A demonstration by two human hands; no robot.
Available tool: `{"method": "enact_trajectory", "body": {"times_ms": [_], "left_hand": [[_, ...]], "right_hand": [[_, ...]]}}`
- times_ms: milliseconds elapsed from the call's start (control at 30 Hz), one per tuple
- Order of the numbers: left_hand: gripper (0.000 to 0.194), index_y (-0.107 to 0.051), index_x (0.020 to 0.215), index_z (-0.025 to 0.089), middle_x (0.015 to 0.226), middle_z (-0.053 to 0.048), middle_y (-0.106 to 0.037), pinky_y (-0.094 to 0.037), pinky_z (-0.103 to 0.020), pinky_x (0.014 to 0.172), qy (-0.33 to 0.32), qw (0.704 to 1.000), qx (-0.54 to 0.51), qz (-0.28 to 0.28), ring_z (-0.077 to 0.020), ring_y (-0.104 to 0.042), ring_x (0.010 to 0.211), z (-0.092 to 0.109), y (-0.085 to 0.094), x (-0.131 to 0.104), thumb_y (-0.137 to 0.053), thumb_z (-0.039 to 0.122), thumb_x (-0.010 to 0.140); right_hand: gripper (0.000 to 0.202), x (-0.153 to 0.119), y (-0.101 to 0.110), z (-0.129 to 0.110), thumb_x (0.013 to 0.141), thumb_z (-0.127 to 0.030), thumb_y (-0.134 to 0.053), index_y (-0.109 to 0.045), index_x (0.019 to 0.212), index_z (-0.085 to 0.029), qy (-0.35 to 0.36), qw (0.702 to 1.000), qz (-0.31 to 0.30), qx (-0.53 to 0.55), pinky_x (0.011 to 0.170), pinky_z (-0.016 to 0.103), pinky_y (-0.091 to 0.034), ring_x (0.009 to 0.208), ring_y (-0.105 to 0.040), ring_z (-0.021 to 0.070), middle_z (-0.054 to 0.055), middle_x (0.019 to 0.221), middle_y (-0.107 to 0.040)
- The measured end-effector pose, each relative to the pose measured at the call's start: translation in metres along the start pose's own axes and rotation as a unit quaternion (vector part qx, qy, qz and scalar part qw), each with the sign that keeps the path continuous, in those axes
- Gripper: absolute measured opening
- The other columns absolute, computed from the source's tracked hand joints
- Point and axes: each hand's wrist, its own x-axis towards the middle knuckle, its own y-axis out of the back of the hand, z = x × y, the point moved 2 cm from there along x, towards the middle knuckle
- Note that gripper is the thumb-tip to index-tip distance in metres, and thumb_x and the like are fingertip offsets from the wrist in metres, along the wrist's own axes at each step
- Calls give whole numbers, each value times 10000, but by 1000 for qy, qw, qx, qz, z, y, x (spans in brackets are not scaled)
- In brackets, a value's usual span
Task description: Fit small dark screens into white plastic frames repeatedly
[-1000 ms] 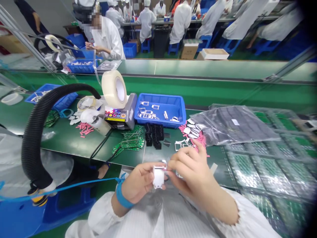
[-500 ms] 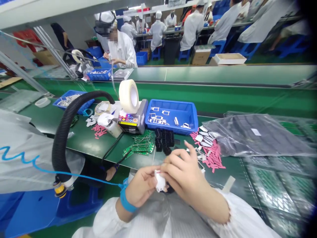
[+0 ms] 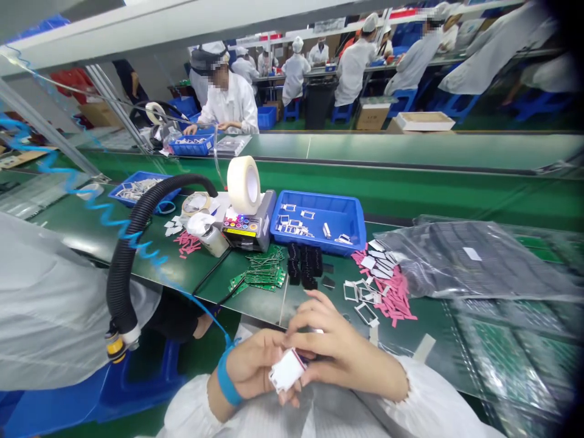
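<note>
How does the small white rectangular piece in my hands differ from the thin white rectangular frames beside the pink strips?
The white piece shows a solid face; the white frames are open inside. The piece is between the left hand and right hand; the frames lie on the green table. Both are roughly rectangular.

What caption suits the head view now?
Left hand and right hand hold a white part by a green workbench.

A flat white piece (image 3: pixel 287 370) is sitting between the left hand (image 3: pixel 249 365) and the right hand (image 3: pixel 326 340). Behind them, small black plastic blocks (image 3: pixel 311 261) are lying before a rectangular blue plastic bin (image 3: pixel 340 213) — thin green circuit boards (image 3: pixel 263 272) lying to their left, narrow pink strips (image 3: pixel 396 299) to their right.
</note>
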Motion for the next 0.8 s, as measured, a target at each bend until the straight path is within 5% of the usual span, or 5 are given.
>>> {"method": "enact_trajectory", "body": {"times_ms": [133, 333, 500, 600, 800], "left_hand": [[482, -569, 1225, 214, 1054, -116, -685, -516, -332, 810, -170, 936, 284, 117, -208, -652, 920, 25, -4, -21, -532, 471, 820], [490, -391, 1365, 231, 1148, -104, -645, -495, -355, 909, -290, 571, 758, 124, -203, -598, 1050, 33, -16, -43, -469, 242, 881], [519, -373, 1369, 153, 1118, -128, -681, -512, -372, 929, -338, 398, 823, 225, -209, -620, 1063, 9, 1, -55, -469, 122, 861], [492, -433, 1338, 181, 1200, -117, -650, -499, -388, 956, -327, 428, 779, 321, -222, -583, 1135, -8, 26, -68, -457, 93, 855], [212, -715, 938, 117, 937, -133, -745, -512, -397, 916, -351, 775, -13, 525, -261, -684, 933, -39, 126, -122, -636, 90, 742]], "right_hand": [[362, 1, 2, 1, 824, -551, -515, -623, 1018, -265, -36, 997, 38, -64, 1051, 509, -141, 917, -504, 182, 10, 874, -627], [310, 14, -3, -2, 827, -510, -551, -632, 916, -225, -86, 991, 6, -100, 1047, 532, -119, 893, -516, 183, 9, 847, -626], [230, 37, -28, -3, 815, -417, -612, -662, 906, -211, -140, 988, -38, -54, 1025, 533, -192, 894, -534, 204, 37, 856, -626], [159, 57, -55, -2, 771, -328, -666, -691, 848, -191, -208, 975, -31, 73, 918, 462, -345, 845, -547, 213, 55, 825, -624], [164, 88, -76, 13, 722, -249, -667, -682, 867, -175, -256, 939, 24, 229, 747, 328, -447, 782, -578, 180, 45, 833, -648]]}}
